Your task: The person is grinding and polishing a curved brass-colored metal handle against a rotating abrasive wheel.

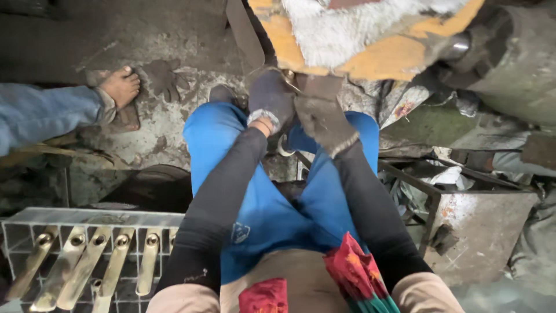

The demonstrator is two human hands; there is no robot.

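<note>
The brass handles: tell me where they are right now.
In the head view, the brass handles lie side by side in a metal rack at the lower left, beside the person's left sleeve, well below the gloved left hand.

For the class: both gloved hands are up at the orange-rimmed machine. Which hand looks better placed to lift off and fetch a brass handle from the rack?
Probably the left hand. The rack of brass handles lies low on the person's left, while the right hand would have to cross the blue trousers.
</note>
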